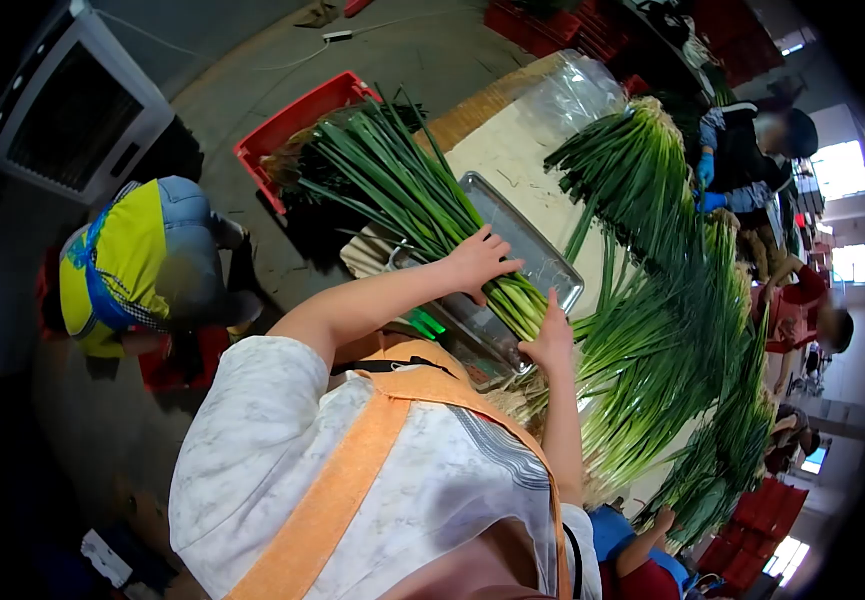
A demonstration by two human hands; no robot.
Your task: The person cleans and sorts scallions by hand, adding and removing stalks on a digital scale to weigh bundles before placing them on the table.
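Green stalks (417,195) lie bunched under the left hand (482,264), its fingers spread around them, while the right hand (552,338), thumb and finger parted, meets their pale ends, its grip unclear. Below sits a metal tray (500,213); beyond, a leafy heap (652,350) and red crate (297,112).

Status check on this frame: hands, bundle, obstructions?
Left hand around green onion bundle; right hand at its pale end. Bundle over metal tray. Piled onions alongside; no obstruction seen.
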